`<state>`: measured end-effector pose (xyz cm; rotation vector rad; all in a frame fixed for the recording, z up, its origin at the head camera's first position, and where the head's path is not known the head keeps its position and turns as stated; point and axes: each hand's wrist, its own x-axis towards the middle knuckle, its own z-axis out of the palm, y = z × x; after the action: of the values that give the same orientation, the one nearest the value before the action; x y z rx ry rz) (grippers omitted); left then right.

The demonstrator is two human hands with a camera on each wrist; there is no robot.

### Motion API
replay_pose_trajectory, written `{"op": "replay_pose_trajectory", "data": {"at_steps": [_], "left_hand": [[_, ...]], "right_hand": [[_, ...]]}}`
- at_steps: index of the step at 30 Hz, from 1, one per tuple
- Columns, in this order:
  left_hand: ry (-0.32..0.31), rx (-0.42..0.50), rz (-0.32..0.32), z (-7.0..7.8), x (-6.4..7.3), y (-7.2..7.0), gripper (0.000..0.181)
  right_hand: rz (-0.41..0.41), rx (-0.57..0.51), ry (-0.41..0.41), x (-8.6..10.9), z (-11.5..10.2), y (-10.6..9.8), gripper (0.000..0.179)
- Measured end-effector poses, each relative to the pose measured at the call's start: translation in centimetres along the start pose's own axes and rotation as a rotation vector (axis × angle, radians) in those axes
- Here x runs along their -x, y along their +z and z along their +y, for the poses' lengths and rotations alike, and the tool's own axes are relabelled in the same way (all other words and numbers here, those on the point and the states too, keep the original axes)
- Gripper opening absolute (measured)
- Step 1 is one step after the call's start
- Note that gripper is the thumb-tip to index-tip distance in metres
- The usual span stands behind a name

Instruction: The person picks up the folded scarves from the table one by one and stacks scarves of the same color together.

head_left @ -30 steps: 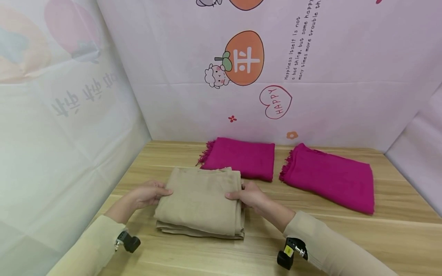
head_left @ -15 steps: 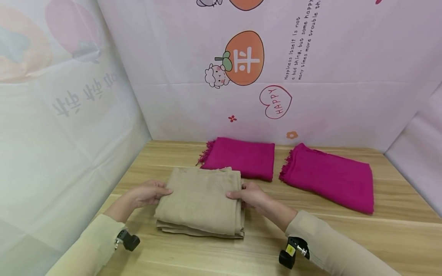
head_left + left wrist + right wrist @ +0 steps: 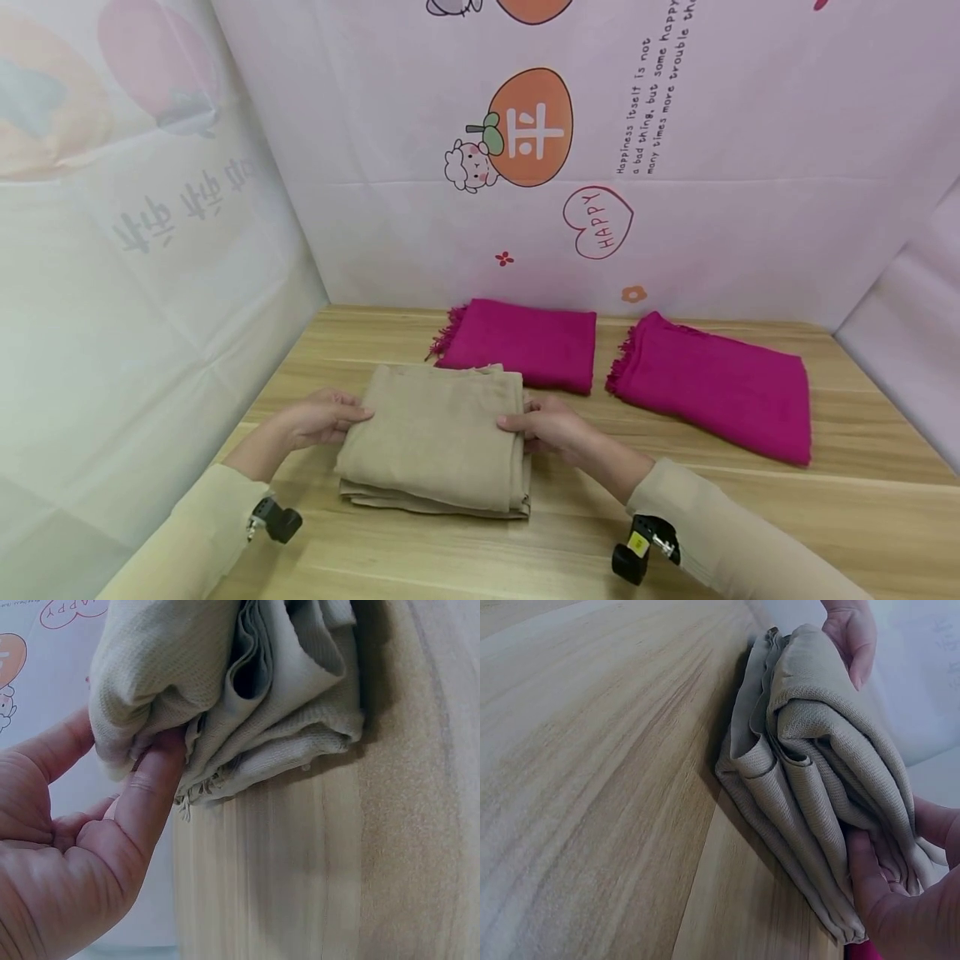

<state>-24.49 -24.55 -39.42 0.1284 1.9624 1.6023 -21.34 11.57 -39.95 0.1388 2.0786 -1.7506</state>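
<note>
A beige scarf [image 3: 435, 437], folded into a thick square pad, lies on the wooden table. My left hand [image 3: 326, 417] grips its left edge, thumb on top. In the left wrist view a finger [image 3: 154, 780] is tucked between the layers, and a bit of fringe [image 3: 184, 806] pokes out below. On the opposite side my right hand [image 3: 555, 429] pinches the upper layers with the thumb [image 3: 513, 422] over the top. The right wrist view shows its fingers [image 3: 866, 870] slipped into the folds, their tips hidden. The bottom layers rest on the table.
Two folded magenta scarves with fringed left ends lie farther back: one [image 3: 525, 342] just behind the beige one, the other [image 3: 720, 387] to the right. A printed white sheet [image 3: 420, 225] hangs behind the table [image 3: 637, 533], with another sheet [image 3: 187, 333] along the left.
My right thumb has slid slightly right toward the beige scarf's edge, and the right forearm has shifted a little right. The left hand and all the scarves stay nearly where they were.
</note>
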Motion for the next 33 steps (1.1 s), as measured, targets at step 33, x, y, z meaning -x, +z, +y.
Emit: {"op": "replay_pose_trajectory", "data": {"at_steps": [33], "left_hand": [[0.070, -0.115, 0.182, 3.7, -0.5, -0.5, 0.034]], "right_hand": [[-0.073, -0.060, -0.031, 1.2, -0.6, -3.8, 0.036]]}}
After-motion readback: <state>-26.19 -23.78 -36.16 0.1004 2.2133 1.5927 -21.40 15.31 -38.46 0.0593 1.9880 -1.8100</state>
